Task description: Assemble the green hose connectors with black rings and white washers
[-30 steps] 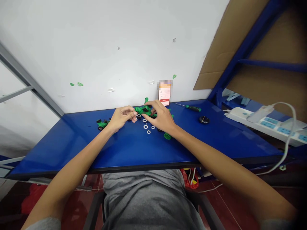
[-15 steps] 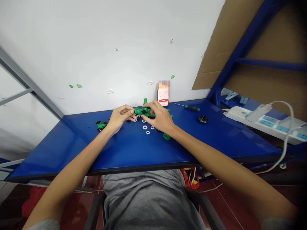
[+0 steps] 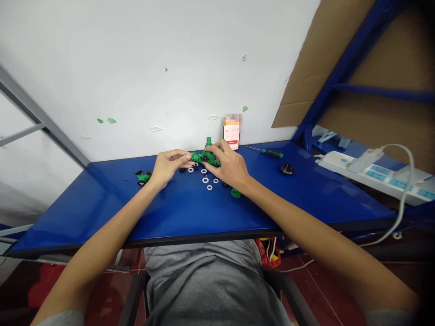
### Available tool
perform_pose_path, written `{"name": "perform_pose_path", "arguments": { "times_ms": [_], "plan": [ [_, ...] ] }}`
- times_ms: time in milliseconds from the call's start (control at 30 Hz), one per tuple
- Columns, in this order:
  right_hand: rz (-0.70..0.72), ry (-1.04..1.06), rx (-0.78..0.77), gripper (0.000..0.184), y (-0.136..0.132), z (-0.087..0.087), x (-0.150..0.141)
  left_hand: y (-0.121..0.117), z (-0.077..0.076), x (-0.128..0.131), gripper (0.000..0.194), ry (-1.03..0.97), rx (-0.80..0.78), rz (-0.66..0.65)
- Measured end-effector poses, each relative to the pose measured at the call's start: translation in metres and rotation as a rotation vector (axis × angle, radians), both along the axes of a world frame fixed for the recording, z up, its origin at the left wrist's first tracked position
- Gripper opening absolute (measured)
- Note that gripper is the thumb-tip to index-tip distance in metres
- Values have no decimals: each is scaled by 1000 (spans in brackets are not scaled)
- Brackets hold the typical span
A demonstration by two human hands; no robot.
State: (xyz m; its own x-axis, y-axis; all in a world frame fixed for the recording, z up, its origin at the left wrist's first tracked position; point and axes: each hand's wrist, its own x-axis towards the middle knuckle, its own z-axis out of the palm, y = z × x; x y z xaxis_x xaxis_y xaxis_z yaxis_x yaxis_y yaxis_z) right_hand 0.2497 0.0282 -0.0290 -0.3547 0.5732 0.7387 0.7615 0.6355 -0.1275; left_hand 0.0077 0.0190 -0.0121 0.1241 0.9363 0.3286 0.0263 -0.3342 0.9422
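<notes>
Held grn pc (image 3: pixel 211 158) — ribbed end (image 3: pixel 196 157), blk bit (image 3: pixel 205 158)

L hand (image 3: pixel 167 167): thumb and fingers pinched | R hand (image 3: pixel 231 165): fingers arched, thumb opposed below, likely gripping, tips partly hidden | L forearm (image 3: pixel 123 222) and R forearm (image 3: pixel 292 213): extended forward, angled inward | hands near each other, not touching

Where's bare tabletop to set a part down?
Free: blue table between white rings and front edge; right, between black disc and power strip. Crowded: around left hand and right hand, with white rings, dark pieces, green fitting.
</notes>
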Motion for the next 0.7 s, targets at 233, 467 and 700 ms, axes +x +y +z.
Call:
{"name": "perform_pose_path", "arguments": {
  "times_ms": [233,467,700],
  "plan": [
    [-7,27,7,29,0,3,2,-1,1,-3,39,165,146,-41],
    [-31,-28,42,29,0,2,1,-5,-2,0,28,256,294,40],
    [-23,-46,36,28,-2,4,2,-10,-1,3,16,377,504,85]
  ]
}}
